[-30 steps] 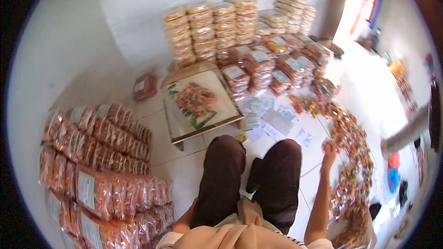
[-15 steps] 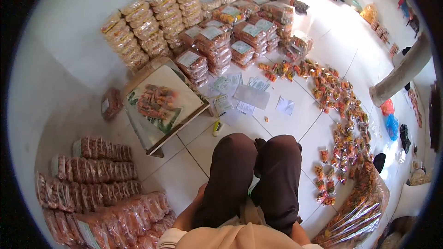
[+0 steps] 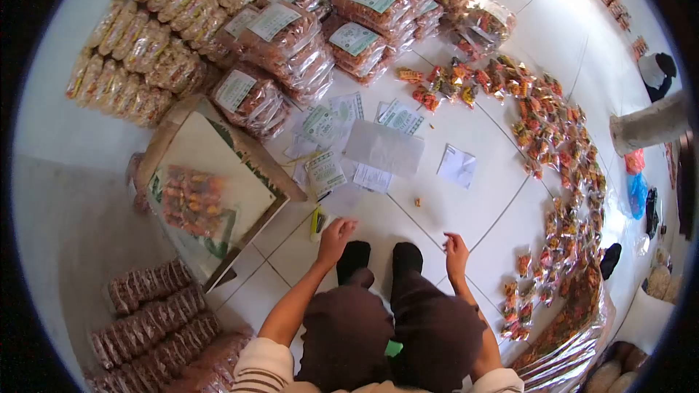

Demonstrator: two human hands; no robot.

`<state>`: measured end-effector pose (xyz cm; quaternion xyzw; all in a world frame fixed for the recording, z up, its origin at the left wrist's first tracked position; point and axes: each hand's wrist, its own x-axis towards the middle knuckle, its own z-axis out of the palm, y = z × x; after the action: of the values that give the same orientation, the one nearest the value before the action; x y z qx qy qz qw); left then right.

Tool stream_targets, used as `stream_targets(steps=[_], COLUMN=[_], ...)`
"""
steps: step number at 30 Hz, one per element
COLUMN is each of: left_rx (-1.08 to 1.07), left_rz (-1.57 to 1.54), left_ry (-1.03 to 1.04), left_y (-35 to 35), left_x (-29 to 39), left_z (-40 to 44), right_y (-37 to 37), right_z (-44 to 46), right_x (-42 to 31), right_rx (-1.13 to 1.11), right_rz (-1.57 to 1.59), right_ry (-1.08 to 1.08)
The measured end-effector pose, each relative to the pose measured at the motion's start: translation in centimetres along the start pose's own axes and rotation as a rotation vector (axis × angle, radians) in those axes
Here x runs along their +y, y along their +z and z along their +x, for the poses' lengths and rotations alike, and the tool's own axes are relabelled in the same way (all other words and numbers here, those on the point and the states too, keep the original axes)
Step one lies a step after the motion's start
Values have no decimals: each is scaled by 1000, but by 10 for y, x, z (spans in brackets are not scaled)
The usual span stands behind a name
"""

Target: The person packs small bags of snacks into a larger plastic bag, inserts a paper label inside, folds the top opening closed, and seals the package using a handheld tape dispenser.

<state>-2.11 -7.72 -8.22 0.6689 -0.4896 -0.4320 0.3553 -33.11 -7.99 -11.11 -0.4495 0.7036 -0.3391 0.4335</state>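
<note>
My left hand (image 3: 336, 239) hangs over the floor in front of my knees, fingers loosely bent and nothing in it. Just left of it lies a yellow-green cutter-like tool (image 3: 317, 223) on the tiles. My right hand (image 3: 456, 253) is held out past my right knee, also without anything in it, its fingers partly stretched. Ahead of both hands are printed paper labels (image 3: 325, 172), a clear plastic sheet (image 3: 384, 148) and a separate white slip (image 3: 457, 166). A low table (image 3: 195, 135) at the left carries a packet of colourful snacks (image 3: 193, 200).
Stacked labelled snack bags (image 3: 280, 36) and pale snack packs (image 3: 167, 0) line the back. Small colourful packets (image 3: 553, 149) curve along the right toward a large plastic sack (image 3: 564, 335). Rows of brown packs (image 3: 149, 320) fill the lower left. A pillar (image 3: 641, 128) stands at the right.
Both hands have come forward from beside my thighs into the space before my knees. My view has tilted down and closer, so my feet now show.
</note>
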Motion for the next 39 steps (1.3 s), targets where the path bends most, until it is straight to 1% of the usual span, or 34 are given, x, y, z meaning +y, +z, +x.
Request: stream_targets(steps=[1, 3, 4, 5, 6, 7, 8, 9, 10, 11, 13, 14, 15, 17, 19, 21, 22, 24, 25, 27, 28, 30, 31, 33, 34, 35, 36, 37, 38, 39], left_rx=[17, 83, 133, 163, 192, 192, 156, 121, 77, 87, 97, 29, 40, -2, 2, 31, 36, 2, 7, 10, 17, 88, 96, 23, 33, 62, 89, 102, 119, 135], left_rz=[67, 173, 213, 248, 285, 285, 277, 269, 289, 290, 559, 498, 501, 542, 540, 587, 589, 612, 611, 605, 600, 414, 417, 229, 233, 129, 24, 29, -40, -108], left_ry=[75, 219, 289, 337, 381, 358, 380, 404, 379, 368, 391, 378, 369, 465, 470, 492, 501, 386, 397, 450, 459, 510, 519, 295, 311, 323, 337, 361, 327, 295], left_y=[3, 9, 13, 15, 16, 18, 18, 20, 22, 24, 24, 21, 17, 9, 10, 12, 12, 12, 10, 7, 5, -4, -8, -14, -18, -24, -31, -38, -45, -52], left_x=[9, 21, 24, 27, 26, 24, 22, 16, 11, 6, 5, 4, 2, -2, -10, -11, -5, 3, 3, 4, 6, 17, 27, 52, 66, 82, 98, 113, 129, 144], left_z=[29, 85, 112, 136, 152, 164, 174, 177, 175, 167, 149, 140, 136, 125, 124, 125, 125, 131, 135, 141, 145, 154, 155, 155, 155, 156, 156, 154, 151, 147], right_y=[14, 46, 61, 75, 90, 104, 114, 123, 131, 137, 144, 144, 146, 149, 149, 150, 150, 151, 149, 142, 139, 135, 133, 127, 124, 119, 114, 108, 102, 97], right_z=[23, 66, 88, 109, 126, 136, 142, 144, 144, 140, 127, 122, 122, 121, 121, 122, 124, 130, 131, 131, 131, 128, 130, 134, 134, 135, 134, 133, 130, 129], right_x=[-12, -50, -66, -81, -96, -106, -112, -116, -120, -121, -118, -114, -110, -101, -102, -97, -91, -92, -97, -109, -118, -134, -142, -162, -175, -189, -205, -221, -237, -250], right_rx=[-47, -60, -79, -99, -129, -161, -179, -306, -433, -447, -569, -554, -565, -486, -468, -429, -419, -405, -395, -531, -525, -422, -416, -359, -321, -311, -287, -266, -270, -263], right_rz=[-22, -36, -156, -275, -305, -333, -335, -418, -500, -500, -611, -690, -685, -703, -742, -800, -800, -808, -812, -613, -619, -528, -526, -307, -215, -208, -162, -116, -49, -39], right_ry=[-58, -262, -384, -507, -595, -681, -674, -700, -728, -732, -858, -920, -929, -960, -997, -1099, -1106, -1141, -1146, -812, -819, -664, -675, -604, -592, -613, -584, -557, -537, -564])
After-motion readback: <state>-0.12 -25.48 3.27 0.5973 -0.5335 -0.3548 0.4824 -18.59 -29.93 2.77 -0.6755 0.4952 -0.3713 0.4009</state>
